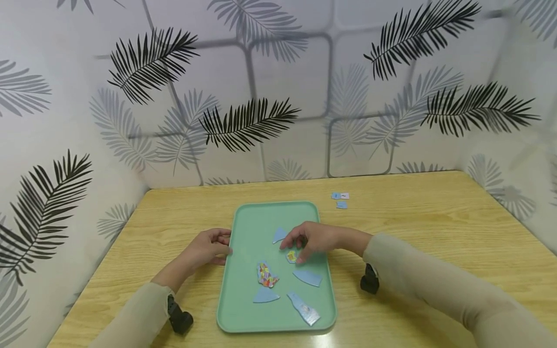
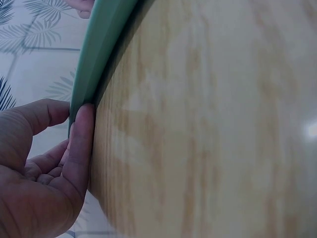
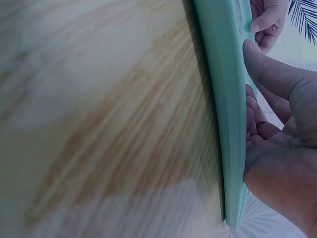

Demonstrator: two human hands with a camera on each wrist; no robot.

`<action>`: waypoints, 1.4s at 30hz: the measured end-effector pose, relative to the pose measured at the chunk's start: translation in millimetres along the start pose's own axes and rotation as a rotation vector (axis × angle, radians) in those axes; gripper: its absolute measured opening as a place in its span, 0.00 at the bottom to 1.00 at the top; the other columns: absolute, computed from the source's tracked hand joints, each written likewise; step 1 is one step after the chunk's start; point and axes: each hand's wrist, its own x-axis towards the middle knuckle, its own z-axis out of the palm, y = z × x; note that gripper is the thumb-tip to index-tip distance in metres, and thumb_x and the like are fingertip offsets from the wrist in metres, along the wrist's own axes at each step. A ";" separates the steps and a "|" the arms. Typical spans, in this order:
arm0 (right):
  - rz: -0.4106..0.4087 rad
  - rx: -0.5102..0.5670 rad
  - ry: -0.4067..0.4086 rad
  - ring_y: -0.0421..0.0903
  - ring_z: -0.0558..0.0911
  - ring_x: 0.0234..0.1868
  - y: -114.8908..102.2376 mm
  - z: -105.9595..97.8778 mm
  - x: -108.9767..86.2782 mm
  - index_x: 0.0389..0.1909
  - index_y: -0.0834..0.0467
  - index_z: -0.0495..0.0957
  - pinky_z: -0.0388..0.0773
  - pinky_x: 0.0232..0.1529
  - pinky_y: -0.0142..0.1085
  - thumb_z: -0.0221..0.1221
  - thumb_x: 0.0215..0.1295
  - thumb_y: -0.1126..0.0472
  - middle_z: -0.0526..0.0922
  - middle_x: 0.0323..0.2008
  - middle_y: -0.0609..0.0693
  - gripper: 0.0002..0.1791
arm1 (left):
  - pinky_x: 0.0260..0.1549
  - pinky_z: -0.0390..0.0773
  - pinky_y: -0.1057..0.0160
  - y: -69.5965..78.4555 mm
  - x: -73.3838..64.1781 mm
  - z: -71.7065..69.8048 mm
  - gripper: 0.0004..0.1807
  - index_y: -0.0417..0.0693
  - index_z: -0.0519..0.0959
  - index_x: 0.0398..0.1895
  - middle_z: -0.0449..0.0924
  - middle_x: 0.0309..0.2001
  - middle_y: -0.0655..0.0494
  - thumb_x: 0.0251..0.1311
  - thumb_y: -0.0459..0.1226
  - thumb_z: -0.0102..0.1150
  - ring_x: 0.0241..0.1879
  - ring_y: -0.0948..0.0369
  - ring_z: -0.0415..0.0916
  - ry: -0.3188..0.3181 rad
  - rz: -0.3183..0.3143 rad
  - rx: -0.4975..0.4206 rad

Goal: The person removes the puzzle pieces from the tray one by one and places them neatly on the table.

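A green tray [image 1: 252,217] lies on the table, with several flat puzzle-like pieces in it. My left hand [image 1: 212,247] grips the tray's left rim, thumb on top and fingers against the side; the left wrist view shows this hand [image 2: 54,163] close up. Over the tray's right side is my right hand [image 1: 315,238], thumb and index finger apart around a small yellow-and-blue piece [image 1: 291,256]; contact with it cannot be made out. Just beyond the fingertips lies a blue piece [image 1: 279,235]. In the right wrist view, the tray wall partly hides the right hand's fingers [image 3: 262,124].
Nearer me in the tray are a multicoloured piece [image 1: 266,275], a blue fan-shaped piece [image 1: 265,295], a curved blue piece [image 1: 308,277] and a long blue piece [image 1: 304,309]. Small blue pieces [image 1: 341,205] lie on the wooden table [image 1: 404,217] behind the tray. A leaf-patterned wall stands behind.
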 end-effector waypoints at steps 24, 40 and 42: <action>0.006 -0.142 0.018 0.44 0.71 0.41 -0.8 4.6 0.2 0.46 0.54 0.85 0.69 0.44 0.34 0.71 0.52 0.67 0.79 0.41 0.43 0.18 | 0.36 0.83 0.57 1.0 -1.3 1.0 0.32 0.32 0.64 0.67 0.72 0.46 0.44 0.60 0.28 0.61 0.40 0.56 0.75 0.000 -0.001 0.005; -0.004 -0.132 0.035 0.43 0.72 0.41 0.6 5.7 -0.7 0.43 0.56 0.85 0.70 0.44 0.34 0.69 0.54 0.67 0.79 0.39 0.43 0.14 | 0.36 0.83 0.57 2.6 -1.2 0.7 0.31 0.32 0.65 0.67 0.72 0.45 0.44 0.59 0.28 0.61 0.41 0.56 0.75 0.011 -0.007 0.021; -0.009 -0.134 0.037 0.43 0.71 0.41 1.4 6.3 -1.1 0.44 0.55 0.85 0.70 0.45 0.34 0.69 0.55 0.67 0.79 0.39 0.43 0.14 | 0.36 0.83 0.57 2.6 -1.4 0.8 0.31 0.32 0.65 0.67 0.71 0.45 0.44 0.59 0.28 0.61 0.40 0.56 0.75 0.010 -0.007 0.020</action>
